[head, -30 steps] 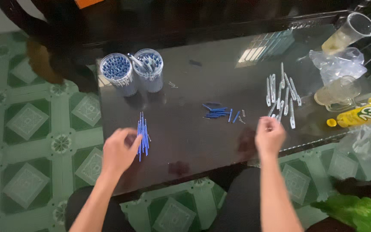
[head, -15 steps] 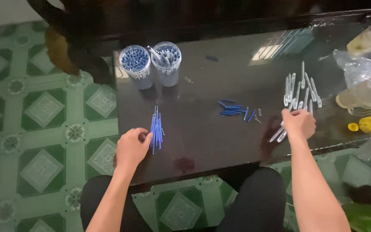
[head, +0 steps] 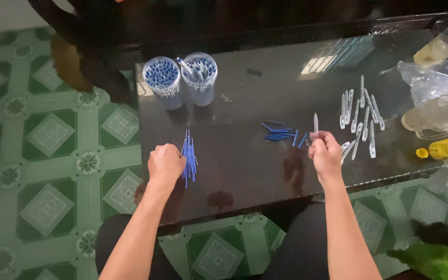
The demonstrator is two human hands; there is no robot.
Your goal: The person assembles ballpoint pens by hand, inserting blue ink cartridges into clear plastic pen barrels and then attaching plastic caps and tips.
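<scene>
A: Change since half a second ago: right hand [head: 325,154] has come up off the glass with one clear pen barrel [head: 316,123] pinched upright between thumb and fingers; before, it was down among the loose barrels. Left hand [head: 165,163] has hardly shifted.

B: Surface?

A: Dark glass table [head: 245,171], glossy and reflective, with a carved dark rim at the far edge. Green patterned tile floor [head: 37,155] on the left and underneath.

B: Left hand, how far open?

A: Curled into a loose fist, knuckles up, fingertips at the bundle of blue refills [head: 189,156]. Those are thin straight rods, lying side by side and pointing away from the person. Cannot tell whether any is actually gripped.

B: Right hand?

A: Closed on the barrel, lower end hidden in the fingers, tip standing above them.

B: Other stock, big to small?

A: Two clear round cups [head: 181,80], touching, far left of the table, packed with upright blue-ended pieces. Crumpled clear plastic bag [head: 431,80] far right. Scatter of clear barrels [head: 361,111], slim translucent plastic, just right of the raised hand. Small heap of blue caps [head: 281,135] between the two hands, nearer the right.
</scene>
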